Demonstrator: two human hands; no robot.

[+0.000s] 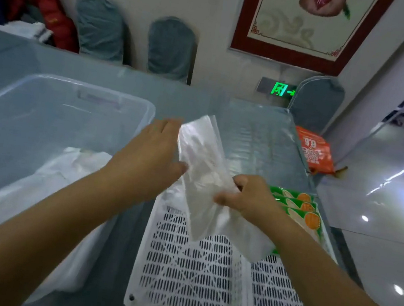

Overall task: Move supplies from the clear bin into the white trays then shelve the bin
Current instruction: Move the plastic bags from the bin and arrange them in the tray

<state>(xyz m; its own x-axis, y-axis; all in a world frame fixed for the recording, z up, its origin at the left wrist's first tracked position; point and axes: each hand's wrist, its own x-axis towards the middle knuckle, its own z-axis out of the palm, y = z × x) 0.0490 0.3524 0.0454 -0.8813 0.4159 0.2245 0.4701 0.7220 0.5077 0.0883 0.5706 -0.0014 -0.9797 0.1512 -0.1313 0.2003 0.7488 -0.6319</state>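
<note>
- Roughly midway, by the look of it: the clear bin point(53, 116) sits on the left of the table, not yet shelved, and it is not emptied either. White, soft-looking supplies point(63, 172) lie heaped in its near half, while its far half looks bare.
- Just right of the bin, the left hand point(151, 156) reaches forward with fingers mostly straight, resting against the left edge of a clear plastic packet point(205, 179). Its thumb points toward the packet, but I cannot tell whether it truly pinches; it reads as steadying rather than gripping.
- Raised over the left white tray point(186, 275), the packet tilts, its lower corner hanging close above the slotted floor. So this transfer is underway, not finished.
- On the packet's right side, the right hand point(246, 198) has curled fingers pinching it near its middle and carries most of it.
- Further right, the right white tray point(281, 304) touches the left one. At its far end lie green and orange packets point(299, 208), stacked overlapping, so some supplies are already placed.
- Left to do, judging from this: set the packet down, move the remaining white goods, then shelve the bin.
</note>
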